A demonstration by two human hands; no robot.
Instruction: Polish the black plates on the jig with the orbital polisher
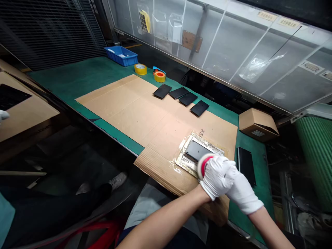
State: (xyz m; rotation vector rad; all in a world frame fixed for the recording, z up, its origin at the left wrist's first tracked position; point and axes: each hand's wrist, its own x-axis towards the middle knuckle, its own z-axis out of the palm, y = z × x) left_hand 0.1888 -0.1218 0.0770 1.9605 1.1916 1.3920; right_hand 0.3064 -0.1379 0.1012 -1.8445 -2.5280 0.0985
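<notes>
Both of my hands wear white gloves and meet at the near right of the cardboard sheet [135, 107]. My left hand [216, 178] is closed round a round white and red thing [204, 165] that I cannot name, pressed at the near edge of a black plate [195, 151]. This plate lies on a glossy, stained sheet [185, 162]. Closed fingers of my right hand [243, 195] lie against the back of the left hand; what they hold is hidden.
Several black plates [188, 99] lie in a row at the cardboard's far edge, another [246, 166] beside my hands. A small cardboard box [258, 124], yellow tape [140, 68], orange tape [159, 76] and a blue tray [120, 55] stand on the green table. A shoe [118, 180] shows below.
</notes>
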